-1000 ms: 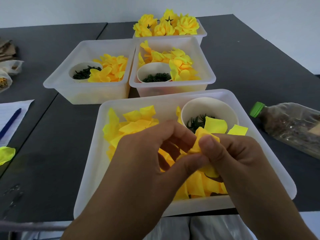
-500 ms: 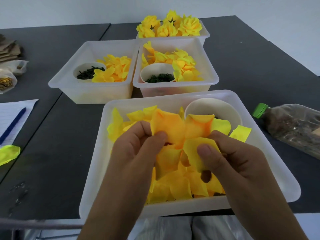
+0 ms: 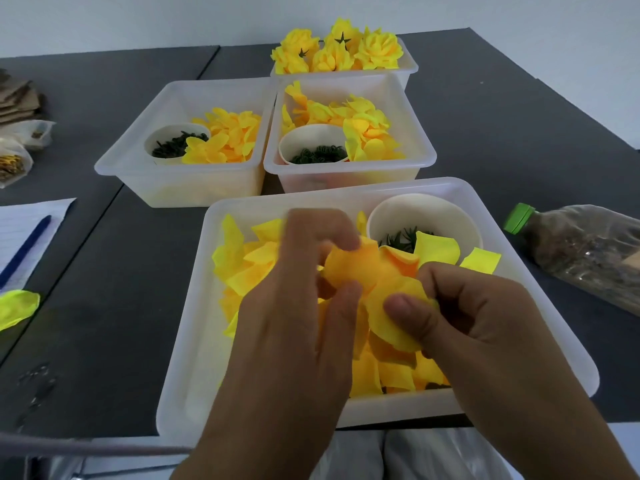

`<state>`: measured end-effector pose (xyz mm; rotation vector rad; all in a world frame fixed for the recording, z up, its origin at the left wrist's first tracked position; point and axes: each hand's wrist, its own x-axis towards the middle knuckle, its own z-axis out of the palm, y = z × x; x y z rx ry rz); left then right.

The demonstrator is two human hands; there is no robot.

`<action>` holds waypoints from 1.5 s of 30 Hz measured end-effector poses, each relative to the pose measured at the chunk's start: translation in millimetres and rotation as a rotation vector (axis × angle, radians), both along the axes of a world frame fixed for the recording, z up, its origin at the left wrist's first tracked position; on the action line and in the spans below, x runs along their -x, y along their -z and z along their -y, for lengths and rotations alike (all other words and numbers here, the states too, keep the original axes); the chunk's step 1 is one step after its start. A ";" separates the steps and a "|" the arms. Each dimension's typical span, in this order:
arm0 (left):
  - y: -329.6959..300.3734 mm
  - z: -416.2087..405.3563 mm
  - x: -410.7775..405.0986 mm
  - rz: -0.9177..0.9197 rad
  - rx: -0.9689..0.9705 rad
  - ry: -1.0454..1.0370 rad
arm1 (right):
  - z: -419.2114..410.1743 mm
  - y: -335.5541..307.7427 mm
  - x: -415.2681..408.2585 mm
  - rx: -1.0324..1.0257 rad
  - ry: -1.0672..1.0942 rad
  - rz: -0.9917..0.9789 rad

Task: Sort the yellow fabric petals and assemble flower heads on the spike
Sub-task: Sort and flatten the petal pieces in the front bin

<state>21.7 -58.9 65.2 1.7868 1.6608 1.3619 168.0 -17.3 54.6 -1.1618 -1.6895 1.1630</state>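
Head view: left hand (image 3: pixel 304 306) and right hand (image 3: pixel 460 313) pinch limp, featherlight yellow petals (image 3: pixel 360 268) over the near tray (image 3: pixel 194 341) — best gripped by the edges.

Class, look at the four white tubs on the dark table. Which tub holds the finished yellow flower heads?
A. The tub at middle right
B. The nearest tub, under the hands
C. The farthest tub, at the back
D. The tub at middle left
C: the finished flower heads fill the farthest tub, while the other three tubs hold loose petals and a cup of dark green pieces.
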 end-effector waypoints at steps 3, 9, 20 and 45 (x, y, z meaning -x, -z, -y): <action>-1.0 0.9 4.4 -0.167 -0.019 0.058 | -2.2 -1.5 -0.1 -0.038 -0.001 0.002; -4.3 4.4 7.2 0.042 0.224 0.188 | -3.7 -0.6 1.7 -0.052 0.040 -0.031; 3.2 -3.8 8.8 0.363 0.258 0.034 | 3.2 6.4 8.5 -0.185 0.038 0.046; 10.9 -5.7 38.6 0.234 0.026 -0.322 | -32.5 -4.1 -29.5 -0.192 -0.086 0.474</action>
